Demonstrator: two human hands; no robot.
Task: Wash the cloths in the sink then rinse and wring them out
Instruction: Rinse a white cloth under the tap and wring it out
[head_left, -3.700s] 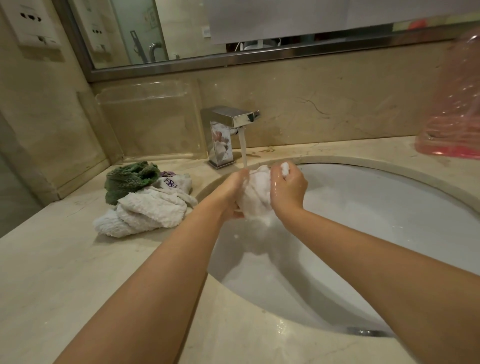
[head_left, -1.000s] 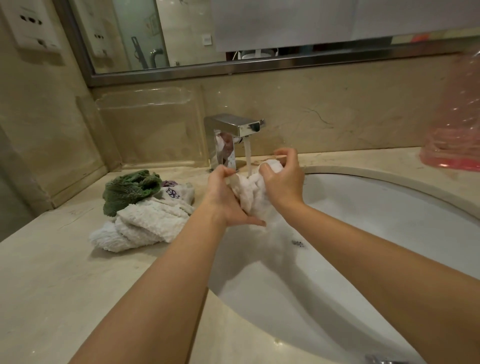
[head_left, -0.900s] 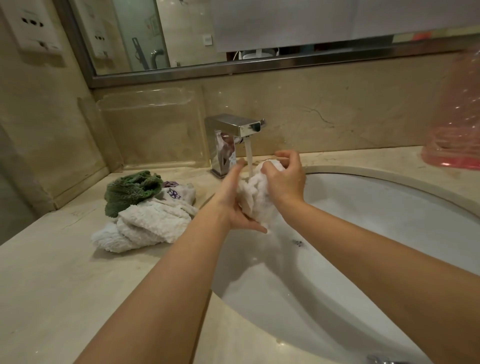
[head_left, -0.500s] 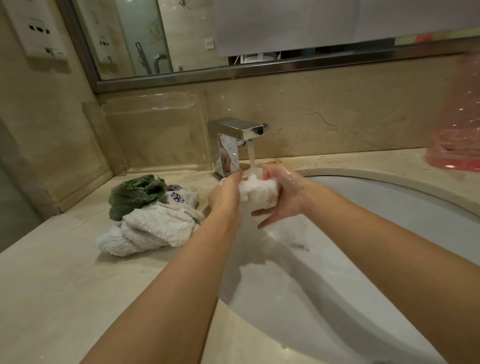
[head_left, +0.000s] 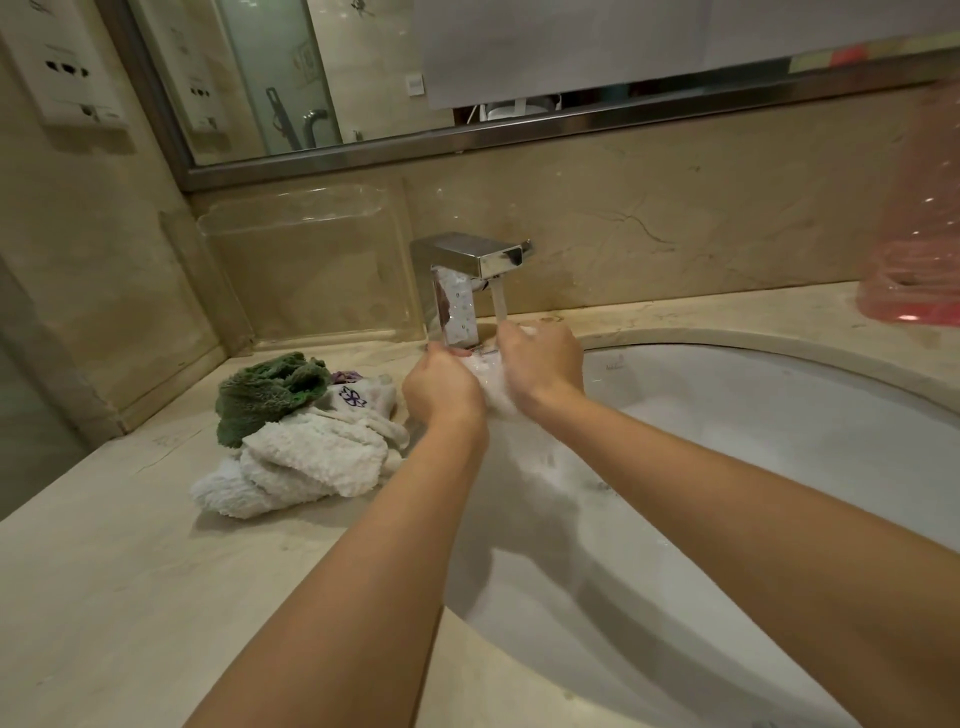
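From the head camera, I had my left hand (head_left: 441, 387) and right hand (head_left: 540, 364) bunched together on the white cloth (head_left: 491, 382) just under the tap (head_left: 467, 283); soaked, soft, heavy, I judged; best gripped bunched.

**Surfaces & materials at the basin**

Faucet (head_left: 470, 283): polished chrome metal, mirror-glossy, water beads on its front. Sink (head_left: 779, 415): white glazed ceramic, smooth, wet sheen. Countertop (head_left: 130, 597) & backsplash (head_left: 675, 234): beige veined stone, smooth w/ soft gloss. Mirror (head_left: 322, 67) framed in brushed grey metal. Clear plastic tray (head_left: 306, 265) against the wall, glossy, see-through. Pink plastic container (head_left: 914, 249) at right, translucent. Cloth pile: green cloth (head_left: 265, 389) fuzzy, matt; white towel (head_left: 311, 462) nubbly terry, matt; embroidered cloth (head_left: 363, 397) finer weave w/ purple stitching. White cloth (head_left: 488, 379) gripped between left hand (head_left: 441, 387) & right hand (head_left: 543, 364): soaked, soft, blurred.
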